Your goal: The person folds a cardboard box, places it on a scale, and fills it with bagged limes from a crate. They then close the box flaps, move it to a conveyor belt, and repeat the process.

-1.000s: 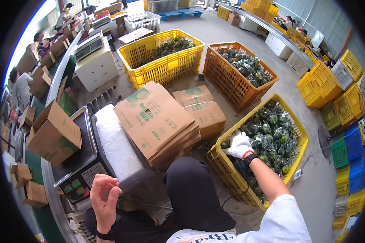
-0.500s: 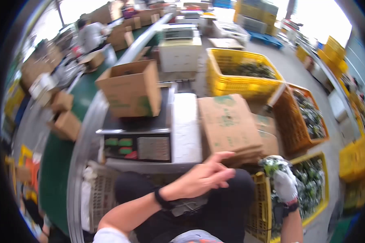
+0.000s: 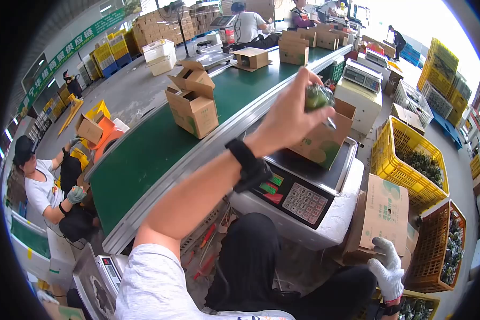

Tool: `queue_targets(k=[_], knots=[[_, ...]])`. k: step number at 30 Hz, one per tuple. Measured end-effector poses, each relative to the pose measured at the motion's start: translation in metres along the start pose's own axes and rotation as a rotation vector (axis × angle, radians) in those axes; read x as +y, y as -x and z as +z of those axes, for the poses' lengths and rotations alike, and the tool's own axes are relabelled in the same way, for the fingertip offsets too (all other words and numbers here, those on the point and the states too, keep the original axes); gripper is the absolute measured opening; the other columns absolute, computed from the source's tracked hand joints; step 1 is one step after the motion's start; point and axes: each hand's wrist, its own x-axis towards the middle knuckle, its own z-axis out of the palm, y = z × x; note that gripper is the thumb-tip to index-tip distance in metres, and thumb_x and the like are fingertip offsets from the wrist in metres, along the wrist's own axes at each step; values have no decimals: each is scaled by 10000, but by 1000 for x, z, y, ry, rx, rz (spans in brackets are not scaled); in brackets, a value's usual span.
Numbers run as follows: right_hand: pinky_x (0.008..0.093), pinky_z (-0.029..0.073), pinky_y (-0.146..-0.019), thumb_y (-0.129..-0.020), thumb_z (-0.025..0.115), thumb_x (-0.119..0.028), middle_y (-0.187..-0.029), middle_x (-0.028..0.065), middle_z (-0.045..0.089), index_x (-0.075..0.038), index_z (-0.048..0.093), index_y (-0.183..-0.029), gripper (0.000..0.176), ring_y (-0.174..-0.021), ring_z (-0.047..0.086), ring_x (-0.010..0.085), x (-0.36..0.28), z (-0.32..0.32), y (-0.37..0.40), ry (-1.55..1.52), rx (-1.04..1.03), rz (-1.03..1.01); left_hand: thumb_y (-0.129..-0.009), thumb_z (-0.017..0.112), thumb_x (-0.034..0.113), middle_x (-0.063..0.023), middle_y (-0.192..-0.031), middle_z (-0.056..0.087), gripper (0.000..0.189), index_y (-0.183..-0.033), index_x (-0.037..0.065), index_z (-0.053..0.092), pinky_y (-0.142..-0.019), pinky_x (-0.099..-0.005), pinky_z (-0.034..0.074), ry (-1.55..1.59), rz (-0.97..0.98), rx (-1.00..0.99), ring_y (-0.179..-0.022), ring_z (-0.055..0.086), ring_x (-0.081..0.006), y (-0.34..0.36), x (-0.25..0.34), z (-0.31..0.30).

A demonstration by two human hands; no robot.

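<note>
My bare left hand [image 3: 293,114], with a black band on its wrist, grips a green item in clear wrap [image 3: 318,98]. It is raised at the near side of an open cardboard box [image 3: 322,141], which stands on a scale [image 3: 298,197] with a keypad. My right hand [image 3: 388,269], in a white glove, has its fingers apart and holds nothing. It is beside a stack of flat cardboard [image 3: 384,213], above a yellow crate [image 3: 421,306] of wrapped green items.
A green conveyor [image 3: 149,160] carries several open boxes [image 3: 194,109]. Yellow [image 3: 410,160] and orange [image 3: 437,245] crates stand at the right. A co-worker [image 3: 45,181] sits at the left; another [image 3: 247,26] is beyond the belt.
The view has turned left. My left hand has risen from near my lap to the box and now holds a wrapped item. My right hand has let go of the green item it had.
</note>
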Motion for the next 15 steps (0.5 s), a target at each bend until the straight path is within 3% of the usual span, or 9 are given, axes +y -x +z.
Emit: queue_targets(k=[1,2,3,7,8,9,11,12,15], knots=[[379,501,-985,-798,749,-227,-1267,106,623,-35,571,-1352,613,-1145,607,228,1,1,-1,-1,2,-2,-861,817,247,-113,-1037,620,473,-1156,76,488,-847,-392,522,-274,116,74,-963,643,-254,-17,-17,-13],[366,508,-972,-804,748,-206,-1251,104,629,-30,585,-1335,583,-1125,615,220,5,2,-3,22,-11,-9,-824,831,217,-134,-1052,612,474,-1158,95,518,-904,-427,488,-361,137,118,-1017,611,-316,-32,-30,-20],[354,515,-959,-811,747,-185,-1236,103,636,-25,598,-1319,553,-1104,622,212,8,2,-4,48,-22,-15,-806,827,200,-170,-1065,568,491,-1179,124,518,-856,-464,503,-405,153,63,-996,627,-393,-48,-46,-27],[334,536,-909,-807,785,-145,-1168,98,660,-26,639,-1264,494,-1026,646,201,2,3,-8,166,6,-46,-806,826,213,-126,-1130,605,463,-1188,151,573,-915,-447,503,-476,38,-101,-1111,628,-338,-79,-73,-5],[332,547,-879,-802,806,-159,-1150,97,663,-30,654,-1242,483,-1001,659,198,9,3,-10,161,19,-95,-772,849,298,-106,-1272,628,522,-1217,168,611,-1015,-435,487,-495,16,-194,-1231,601,-315,-83,-86,2],[341,556,-863,-796,813,-163,-1157,110,667,-25,661,-1226,477,-1001,668,214,9,1,-11,187,20,-107,-802,797,528,-114,-1414,592,669,-1349,192,612,-1105,-417,442,-549,-38,-342,-1310,558,-330,-87,-91,5],[348,560,-859,-787,813,-163,-1160,120,671,-26,665,-1221,478,-1004,673,228,4,-5,-14,248,16,-139,-886,706,608,-175,-1321,639,718,-1433,161,577,-1078,-387,453,-374,-295,-517,-1277,589,-310,-88,-95,7],[348,560,-859,-787,813,-163,-1160,120,671,-26,665,-1221,478,-1004,673,228,1,-10,-16,249,22,-142,-910,635,674,-177,-1328,637,803,-1505,150,505,-1086,-378,443,-247,-250,-475,-1294,582,-287,-90,-94,2],[356,553,-859,-739,806,-126,-1146,121,674,-21,668,-1206,497,-989,670,239,-24,-26,-27,353,58,-183,-914,618,671,-141,-1042,750,705,-1310,90,669,-916,-371,540,-259,-112,-179,-997,714,-255,-102,-96,-26]])
